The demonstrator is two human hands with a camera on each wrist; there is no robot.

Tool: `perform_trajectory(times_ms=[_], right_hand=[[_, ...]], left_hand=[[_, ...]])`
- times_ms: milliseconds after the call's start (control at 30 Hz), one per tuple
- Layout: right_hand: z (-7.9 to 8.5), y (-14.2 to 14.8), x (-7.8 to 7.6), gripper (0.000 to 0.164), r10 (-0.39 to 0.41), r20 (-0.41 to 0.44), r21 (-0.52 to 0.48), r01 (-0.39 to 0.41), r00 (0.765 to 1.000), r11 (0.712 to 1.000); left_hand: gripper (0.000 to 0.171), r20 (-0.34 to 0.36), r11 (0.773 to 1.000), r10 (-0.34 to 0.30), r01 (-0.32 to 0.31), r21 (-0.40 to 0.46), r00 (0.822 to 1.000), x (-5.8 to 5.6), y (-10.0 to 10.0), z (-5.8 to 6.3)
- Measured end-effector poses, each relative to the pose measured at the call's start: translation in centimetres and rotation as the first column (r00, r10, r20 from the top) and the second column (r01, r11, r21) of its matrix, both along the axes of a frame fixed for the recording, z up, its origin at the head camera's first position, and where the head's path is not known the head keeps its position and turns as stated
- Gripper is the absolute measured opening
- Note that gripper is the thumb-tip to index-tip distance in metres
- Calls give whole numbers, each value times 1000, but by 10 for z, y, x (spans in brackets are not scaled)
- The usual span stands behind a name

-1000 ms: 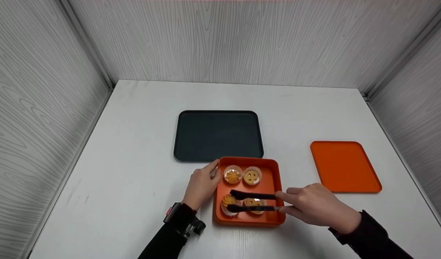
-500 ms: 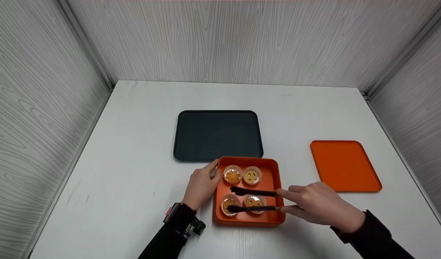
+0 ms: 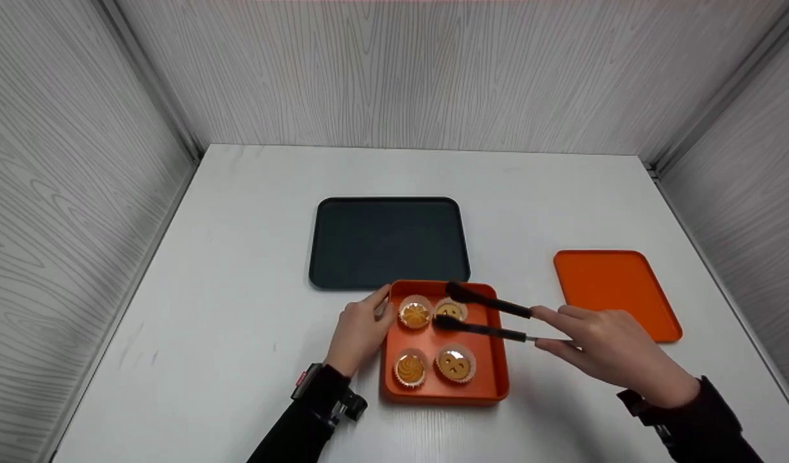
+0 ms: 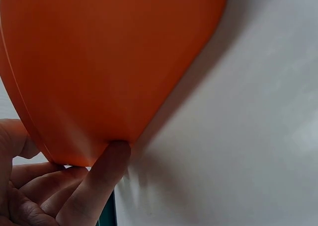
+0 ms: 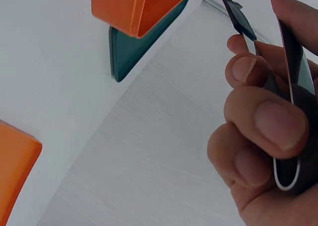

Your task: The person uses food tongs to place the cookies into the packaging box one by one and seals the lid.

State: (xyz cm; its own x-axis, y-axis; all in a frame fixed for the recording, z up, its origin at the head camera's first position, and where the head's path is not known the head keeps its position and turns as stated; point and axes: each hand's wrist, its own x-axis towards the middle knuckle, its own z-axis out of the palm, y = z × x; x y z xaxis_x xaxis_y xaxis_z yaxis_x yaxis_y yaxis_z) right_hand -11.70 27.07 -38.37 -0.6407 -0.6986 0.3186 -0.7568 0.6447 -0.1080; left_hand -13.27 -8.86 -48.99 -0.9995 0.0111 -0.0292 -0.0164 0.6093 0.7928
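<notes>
In the head view, my left hand (image 3: 361,334) holds the near-left side of a square orange box (image 3: 496,360) at its back corner. The left wrist view shows the fingertips against the box's outer wall (image 4: 109,77). Inside sit several small cupcakes in pale paper cups: swirl-topped ones (image 3: 410,369) on the left, face-like tops (image 3: 455,364) on the right. My right hand (image 3: 609,341) grips black-tipped tongs (image 3: 484,329). Their arms are spread over the back-right cupcake (image 3: 451,310), partly covering it; contact cannot be told. The right wrist view shows the fingers curled round the tongs' handle (image 5: 303,107).
A dark green tray (image 3: 391,244) lies just behind the box, its front edge close to the box's back wall. To the right, a flat orange tray (image 3: 616,289) lies partly behind my right hand. Pale wood-grain panels (image 3: 394,77) border the white table (image 3: 240,289).
The tongs have moved from above the front cupcakes back and right, to the back-right cupcake. The front cupcakes are now uncovered. My left hand and the box have hardly moved.
</notes>
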Motion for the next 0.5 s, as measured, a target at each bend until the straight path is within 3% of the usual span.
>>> perform_trajectory(times_ms=[100, 233, 367, 500], right_hand=[[-5, 9, -6, 46, -49, -80, -69, 43, 996, 997], [-14, 14, -11, 46, -177, -86, -124, 165, 981, 978], [-24, 17, -14, 40, -311, -3, -147, 307, 951, 940], [-33, 17, -17, 39, -395, 129, -157, 412, 910, 898]], left_hand=[[46, -1, 1000, 4, -4, 2, 1000, 0, 0, -1], [46, -6, 1000, 9, -9, 12, 1000, -1, 1, -3], [46, -3, 1000, 13, -13, 20, 1000, -1, 2, -3], [46, 2, 1000, 17, -17, 18, 1000, 0, 2, -2]])
